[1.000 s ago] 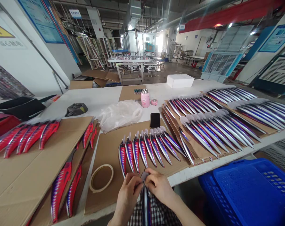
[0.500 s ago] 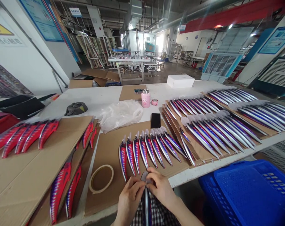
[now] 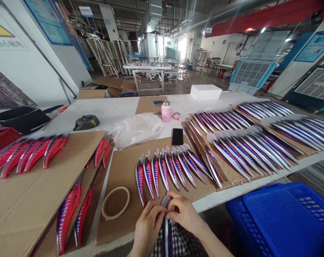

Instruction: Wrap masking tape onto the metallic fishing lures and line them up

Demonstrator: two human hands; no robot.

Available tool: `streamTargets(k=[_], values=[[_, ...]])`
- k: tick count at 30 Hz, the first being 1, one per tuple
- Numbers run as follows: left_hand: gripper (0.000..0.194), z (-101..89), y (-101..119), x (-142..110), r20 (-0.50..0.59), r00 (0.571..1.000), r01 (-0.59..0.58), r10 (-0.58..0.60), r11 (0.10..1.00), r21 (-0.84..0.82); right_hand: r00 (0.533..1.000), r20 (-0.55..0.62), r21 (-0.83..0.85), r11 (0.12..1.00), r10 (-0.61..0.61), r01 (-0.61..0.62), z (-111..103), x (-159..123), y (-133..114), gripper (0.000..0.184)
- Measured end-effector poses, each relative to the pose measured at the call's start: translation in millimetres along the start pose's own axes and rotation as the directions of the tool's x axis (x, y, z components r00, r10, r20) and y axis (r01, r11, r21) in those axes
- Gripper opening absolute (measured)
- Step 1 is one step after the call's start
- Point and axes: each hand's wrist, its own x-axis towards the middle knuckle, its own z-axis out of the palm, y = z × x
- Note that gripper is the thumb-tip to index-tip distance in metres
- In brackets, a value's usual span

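Grip: left hand point(image 3: 148, 228) and right hand point(image 3: 182, 213) closed on a silver fishing lure point(image 3: 167, 237)
12 o'clock: striped lures point(image 3: 164, 172) lined up on cardboard point(image 3: 119, 171)
10 o'clock: masking tape roll point(image 3: 102, 203)

We hold a hard plastic fishing lure point(image 3: 166, 237), its glossy finish mirror-bright, above checked cloth point(image 3: 183, 246). More glossy lures point(image 3: 163, 173) lie on matt corrugated cardboard point(image 3: 119, 175), beside a paper tape roll point(image 3: 115, 202) and a crinkled, translucent plastic bag point(image 3: 137, 131). A smooth pink flask point(image 3: 166, 111) and a glass-faced phone point(image 3: 177, 136) shine on the matt white tabletop point(image 3: 110, 116); a blue plastic crate point(image 3: 282, 217) shows a moulded, perforated surface.
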Motion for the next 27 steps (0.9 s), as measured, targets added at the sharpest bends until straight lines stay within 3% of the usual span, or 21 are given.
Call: streamTargets(k=[4, 7, 13, 27], values=[[0.019, -3.1, 3, 2, 0.004, 1.000, 0.007, -0.007, 1.000, -0.002, 0.998, -0.054, 0.022, 1.000, 0.013, -0.012, 0, 2, 3, 0.025], [0.020, -5.3, 6, 3, 0.008, 1.000, 0.015, -0.015, 1.000, 0.000, 1.000, -0.007, 0.022, 1.000, -0.012, 0.012, 1, 5, 3, 0.028], [0.020, -5.7, 7, 3, 0.027, 0.999, 0.031, -0.031, 0.999, 0.006, 0.999, 0.041, 0.014, 1.000, -0.020, 0.020, 2, 6, 2, 0.024], [0.026, -2.1, 13, 4, 0.051, 0.993, 0.100, -0.104, 0.991, 0.085, 1.000, 0.009, -0.012, 1.000, -0.020, 0.020, 7, 5, 3, 0.023]])
